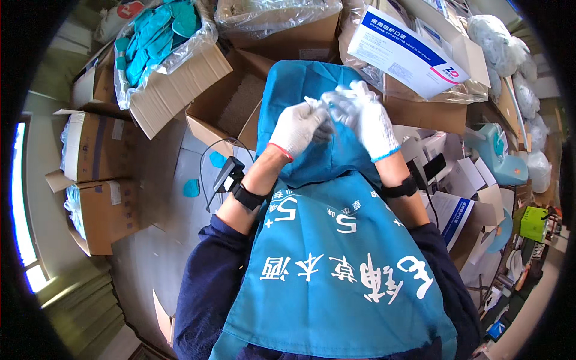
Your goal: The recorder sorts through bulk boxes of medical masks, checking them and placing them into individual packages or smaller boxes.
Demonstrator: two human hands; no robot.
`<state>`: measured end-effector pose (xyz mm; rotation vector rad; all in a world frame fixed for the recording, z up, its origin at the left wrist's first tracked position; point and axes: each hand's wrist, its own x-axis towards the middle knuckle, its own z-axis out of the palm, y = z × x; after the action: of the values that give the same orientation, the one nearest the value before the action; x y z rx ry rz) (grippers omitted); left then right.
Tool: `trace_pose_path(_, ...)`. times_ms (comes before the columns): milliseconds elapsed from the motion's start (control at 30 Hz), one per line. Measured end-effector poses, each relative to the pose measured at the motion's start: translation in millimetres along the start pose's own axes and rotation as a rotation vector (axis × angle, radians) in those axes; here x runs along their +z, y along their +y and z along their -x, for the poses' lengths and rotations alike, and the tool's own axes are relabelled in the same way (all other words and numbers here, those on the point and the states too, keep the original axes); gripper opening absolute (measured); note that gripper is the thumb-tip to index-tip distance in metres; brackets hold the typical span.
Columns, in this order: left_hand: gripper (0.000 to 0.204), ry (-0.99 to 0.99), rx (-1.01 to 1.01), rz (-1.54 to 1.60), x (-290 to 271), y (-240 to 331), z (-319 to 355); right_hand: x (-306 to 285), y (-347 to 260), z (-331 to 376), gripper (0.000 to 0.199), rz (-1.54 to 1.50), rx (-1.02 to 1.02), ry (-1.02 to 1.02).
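Note:
My left hand (298, 126), in a white knit glove with a red cuff, is closed with fingertips pinched together. Whatever it pinches is too small and blurred to name. Close beside it, my right hand (371, 120) wears a white glove with a blue cuff; its fingers are smeared by motion. A blurred pale, bluish patch shows between the hands, and I cannot make out what it is. Beneath both hands a teal cloth (288, 84) lies over my lap. The teal apron (336, 252) with white lettering covers my front.
An open carton (174, 90) lined with clear plastic holds a heap of teal pieces (159, 36). Another open carton (228, 108) stands ahead. A white-and-blue box (405, 54) rests at the right. Two stacked cartons (108, 207) stand left. Teal scraps (191, 188) lie on the floor.

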<state>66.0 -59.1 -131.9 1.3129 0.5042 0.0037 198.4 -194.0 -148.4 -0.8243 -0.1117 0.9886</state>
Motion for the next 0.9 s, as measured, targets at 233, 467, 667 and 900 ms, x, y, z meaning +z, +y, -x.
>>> trace_pose_path(233,0.028,0.055,0.013,-0.192,-21.6,25.4,3.3,10.1,-1.8,22.6,0.025,0.374,0.391,-0.124)
trace_pose_path(467,0.036,-0.178,-0.033,-0.501,-18.2,21.5,15.2,-48.2,-17.9,23.2,0.020,0.043,0.214,0.177)
trace_pose_path(667,0.020,-0.522,0.582,-0.860,-26.4,-6.3,1.6,33.9,-39.4,51.2,0.034,1.259,-0.854,0.061)
trace_pose_path(900,0.009,-0.333,0.250,-0.777,2.4,15.9,34.5,46.5,-16.8,52.0,0.041,1.430,-0.037,-0.491)
